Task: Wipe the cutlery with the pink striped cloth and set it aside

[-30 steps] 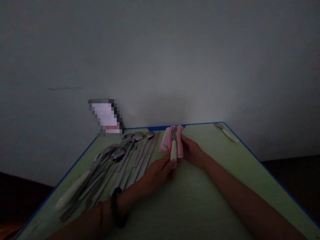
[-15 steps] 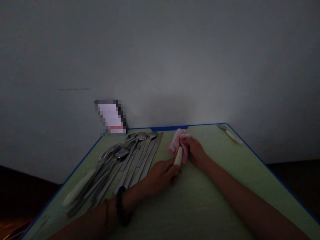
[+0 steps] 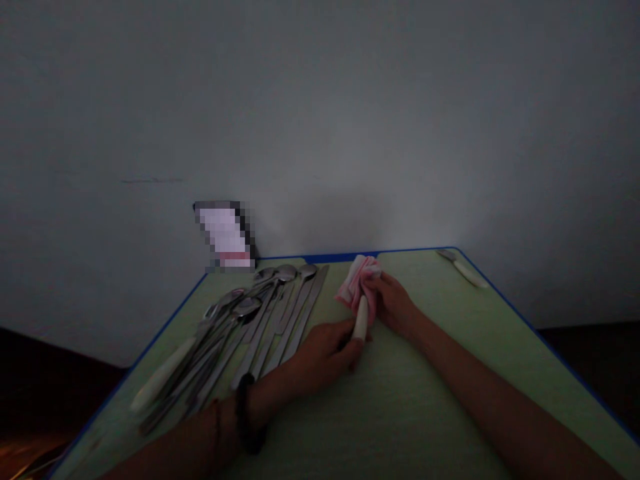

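Note:
My left hand [image 3: 333,350] is closed around the lower part of a white handle [image 3: 360,320] of a piece of cutlery. A crumpled pink-and-white cloth [image 3: 361,273] wraps the far end of that piece, so its head is hidden. My right hand [image 3: 395,303] grips the cloth around it, fingers pressed together. To the left of my left hand lie several metal spoons [image 3: 286,273], forks and flat knives [image 3: 305,320] in a loose fan. Another white handle [image 3: 163,377] lies at the near left of this pile.
On the far right of the green table [image 3: 425,413] lies a white-handled piece of cutlery [image 3: 467,271]. A blurred-out phone-like screen [image 3: 225,233] leans on the grey wall [image 3: 320,120] at the back left. The table has a blue rim [image 3: 343,257].
The cloth and the white handle have shifted very slightly and tilted a little. Both hands keep their hold. The whole view has moved a few pixels.

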Motion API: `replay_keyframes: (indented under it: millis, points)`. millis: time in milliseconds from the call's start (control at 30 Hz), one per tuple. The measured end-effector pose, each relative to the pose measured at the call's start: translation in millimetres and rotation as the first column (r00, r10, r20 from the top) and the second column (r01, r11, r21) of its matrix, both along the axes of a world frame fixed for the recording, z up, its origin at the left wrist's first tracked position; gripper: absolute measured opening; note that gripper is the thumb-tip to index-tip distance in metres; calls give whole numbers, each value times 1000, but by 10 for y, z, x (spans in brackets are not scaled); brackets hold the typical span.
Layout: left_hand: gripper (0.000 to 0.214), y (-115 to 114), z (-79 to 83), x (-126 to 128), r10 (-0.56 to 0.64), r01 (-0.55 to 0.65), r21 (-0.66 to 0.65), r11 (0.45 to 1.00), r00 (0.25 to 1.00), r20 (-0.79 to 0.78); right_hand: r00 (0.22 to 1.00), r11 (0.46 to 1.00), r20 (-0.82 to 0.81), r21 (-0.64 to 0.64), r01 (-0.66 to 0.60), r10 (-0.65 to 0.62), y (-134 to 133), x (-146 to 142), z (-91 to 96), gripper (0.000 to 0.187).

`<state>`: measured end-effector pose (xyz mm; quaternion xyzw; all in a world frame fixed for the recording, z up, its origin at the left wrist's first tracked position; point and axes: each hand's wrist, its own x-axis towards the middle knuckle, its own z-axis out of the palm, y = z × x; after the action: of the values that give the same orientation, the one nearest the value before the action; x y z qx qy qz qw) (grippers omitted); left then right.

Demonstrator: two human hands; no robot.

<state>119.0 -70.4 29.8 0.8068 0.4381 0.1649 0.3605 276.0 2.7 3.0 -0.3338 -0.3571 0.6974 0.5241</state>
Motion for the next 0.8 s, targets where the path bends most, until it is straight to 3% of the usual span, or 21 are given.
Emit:
replay_keyframes:
  millis: [100,333,467,600,800]
  points:
    - [28,2,-2,3,8,-8,2,1000,1000,-13,1000,1000,0,29,-5,5,-29,-11,23,27]
    - [49,2,14,32,67,-61,-96,993,996,55,984,992,-130,-45,119,-124,76,-11,-24,39]
    - [47,7,9,43,92,-84,-98,992,992,81,996,999,-94,-52,-6,1,21,0,17,40]
    - [46,12,10,39,111,-103,-80,991,988,105,974,972,50,77,-224,220,-92,20,88,37]
    - [46,9,21,30,67,-63,-63,996,995,72,968,970,128,93,-227,214,-60,26,35,30]
